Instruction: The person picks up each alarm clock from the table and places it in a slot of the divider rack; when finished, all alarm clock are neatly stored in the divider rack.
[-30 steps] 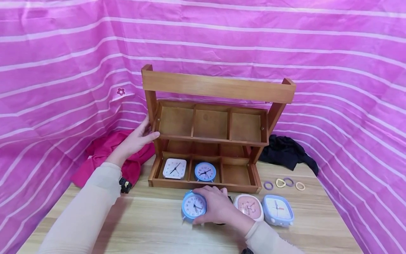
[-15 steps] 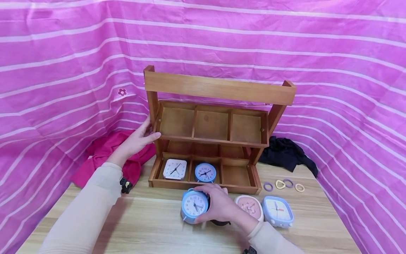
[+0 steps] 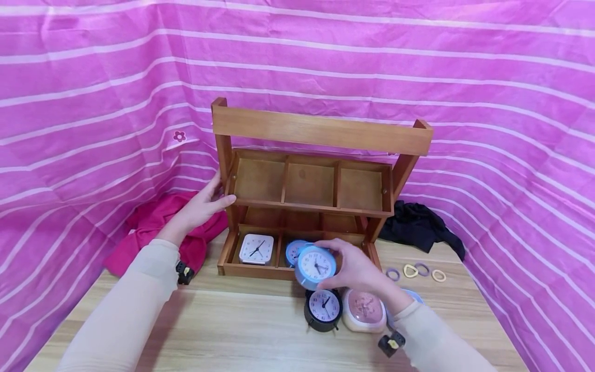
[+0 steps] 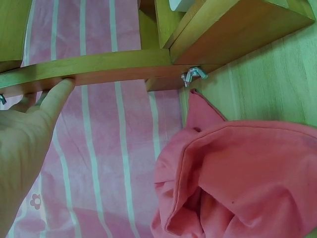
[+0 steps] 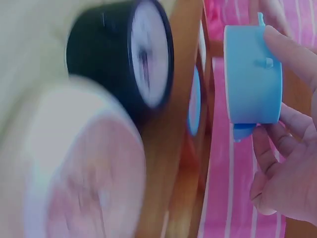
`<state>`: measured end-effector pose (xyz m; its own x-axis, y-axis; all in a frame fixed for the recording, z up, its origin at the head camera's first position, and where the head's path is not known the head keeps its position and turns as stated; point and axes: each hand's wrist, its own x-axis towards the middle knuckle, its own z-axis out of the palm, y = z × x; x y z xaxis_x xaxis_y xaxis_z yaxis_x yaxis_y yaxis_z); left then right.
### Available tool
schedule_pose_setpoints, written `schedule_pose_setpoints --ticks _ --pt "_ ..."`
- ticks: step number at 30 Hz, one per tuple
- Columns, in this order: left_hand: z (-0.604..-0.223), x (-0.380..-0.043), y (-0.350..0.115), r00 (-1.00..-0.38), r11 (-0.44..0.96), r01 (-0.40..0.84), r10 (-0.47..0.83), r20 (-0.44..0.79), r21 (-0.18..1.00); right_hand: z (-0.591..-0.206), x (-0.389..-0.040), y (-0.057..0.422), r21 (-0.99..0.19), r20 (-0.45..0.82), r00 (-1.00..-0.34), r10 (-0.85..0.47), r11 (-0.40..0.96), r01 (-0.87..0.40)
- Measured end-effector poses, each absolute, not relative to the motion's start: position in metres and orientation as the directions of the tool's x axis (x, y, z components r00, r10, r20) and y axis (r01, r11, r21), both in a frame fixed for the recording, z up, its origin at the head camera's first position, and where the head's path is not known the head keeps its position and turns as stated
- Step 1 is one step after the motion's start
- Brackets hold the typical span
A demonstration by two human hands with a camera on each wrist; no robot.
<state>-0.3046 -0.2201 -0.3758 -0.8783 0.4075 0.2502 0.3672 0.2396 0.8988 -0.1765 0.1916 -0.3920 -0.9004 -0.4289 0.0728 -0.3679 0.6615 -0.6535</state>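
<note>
At the bottom centre of the head view, a black clock (image 3: 324, 307) is stood on the wooden table (image 3: 223, 330), with a pink-faced clock (image 3: 365, 310) placed just beside it. Farther right, a pale-blue clock (image 3: 415, 295) is mostly hidden by the right forearm (image 3: 432, 330). Near the centre, a sky-blue clock (image 3: 316, 265) is held up off the table; by it, part of a deeper-blue clock (image 3: 292, 250) in the middle lower compartment of a wooden rack (image 3: 321, 128) is blocked from sight. The right lower compartment is largely covered by the right hand (image 3: 355, 266). In the left one, a white clock (image 3: 256, 248) is seated. At right, four rings (image 3: 411, 276) are scattered below a black cloth (image 3: 420, 226); at left, a crimson cloth (image 3: 197, 240) is bunched. The background is filled by a pink striped curtain (image 3: 297, 57).

The sky-blue clock is pinched between the right hand's thumb and fingers, the forearm extended from the lower right. The left hand (image 3: 199, 211) is rested against the rack's left side, thumb extended, fingers unclenched.
</note>
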Motion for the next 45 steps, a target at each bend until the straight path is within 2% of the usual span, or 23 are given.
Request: schedule_pose_setpoints --ticks 9,16,23,30,37,45 --pt "-0.373 -0.306 -0.218 -0.88 0.271 0.378 0.403 0.252 0.885 -0.401 -0.211 0.248 -0.703 0.003 -0.929 -0.369 0.661 -0.265" --pt "-0.372 -0.304 -0.216 -0.873 0.245 0.389 0.404 0.271 0.888 -0.408 -0.224 0.269 -0.667 -0.063 -0.934 -0.35 0.712 -0.222" --pt "-0.374 -0.306 -0.216 -0.869 0.239 0.393 0.411 0.275 0.888 -0.408 -0.231 0.276 -0.647 -0.071 -0.93 -0.36 0.727 -0.232" --pt "-0.375 -0.306 -0.217 -0.876 0.25 0.379 0.406 0.259 0.891 -0.414 -0.235 0.277 -0.645 -0.137 -0.927 -0.35 0.742 -0.185" --pt "-0.374 -0.305 -0.219 -0.883 0.262 0.368 0.398 0.247 0.892 -0.425 -0.238 0.27 -0.54 -0.174 -0.927 -0.332 0.82 -0.191" --pt "-0.374 -0.305 -0.219 -0.874 0.243 0.381 0.408 0.263 0.892 -0.423 -0.236 0.262 -0.504 -0.192 -0.943 -0.272 0.852 -0.143"
